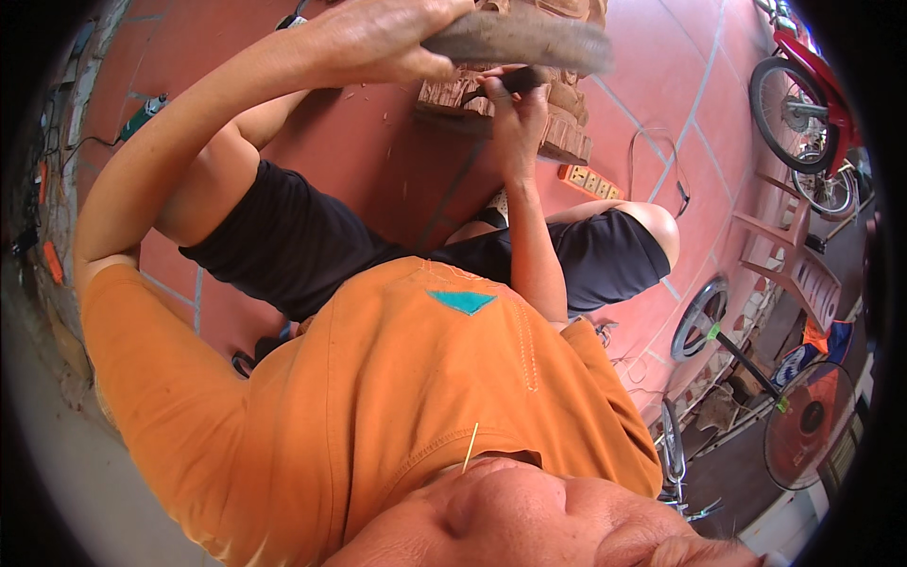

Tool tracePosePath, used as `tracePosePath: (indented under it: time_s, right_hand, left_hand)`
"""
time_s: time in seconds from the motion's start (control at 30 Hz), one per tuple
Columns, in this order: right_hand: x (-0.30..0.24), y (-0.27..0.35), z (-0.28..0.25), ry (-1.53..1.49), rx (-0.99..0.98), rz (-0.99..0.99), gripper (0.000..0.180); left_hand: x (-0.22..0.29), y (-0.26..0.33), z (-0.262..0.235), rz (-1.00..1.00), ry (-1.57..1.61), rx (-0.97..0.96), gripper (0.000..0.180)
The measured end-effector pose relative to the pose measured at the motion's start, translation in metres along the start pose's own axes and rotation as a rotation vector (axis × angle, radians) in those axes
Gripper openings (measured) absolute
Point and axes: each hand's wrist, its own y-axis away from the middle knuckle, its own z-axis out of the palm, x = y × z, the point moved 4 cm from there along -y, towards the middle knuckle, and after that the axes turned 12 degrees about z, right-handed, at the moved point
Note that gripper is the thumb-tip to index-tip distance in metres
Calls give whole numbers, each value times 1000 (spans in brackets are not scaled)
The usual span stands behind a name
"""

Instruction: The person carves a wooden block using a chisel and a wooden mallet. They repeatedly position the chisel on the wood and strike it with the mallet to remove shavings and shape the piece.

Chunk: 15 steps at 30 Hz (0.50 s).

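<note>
Red tiled floor (378, 151) spreads openly around a carved wood block (557, 128) at the top edge. Left hand (397, 38) wraps closed around a wooden mallet (520, 42) lying crosswise, head pointing right. Right hand (515, 104) grips a chisel (524, 80) angled against the block, just below the mallet.

A mallet (515, 40) lies above the chisel (518, 80), on a wood carving (567, 132).

I see a worn wooden mallet (529, 40) gripped at its left end, lying level above a dark chisel (521, 79) pressed into the carved reddish wood block (557, 128).
</note>
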Motion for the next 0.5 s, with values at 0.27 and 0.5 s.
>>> tracePosePath:
  time_s: [0.27,0.5]
  right_hand:
    - [0,2,-1,-197,-89,89,17]
    - [-23,16,12,56,-60,-60,16]
  left_hand:
    - [1,4,-26,-83,121,108,48]
    - [2,10,-15,-4,74,124,47]
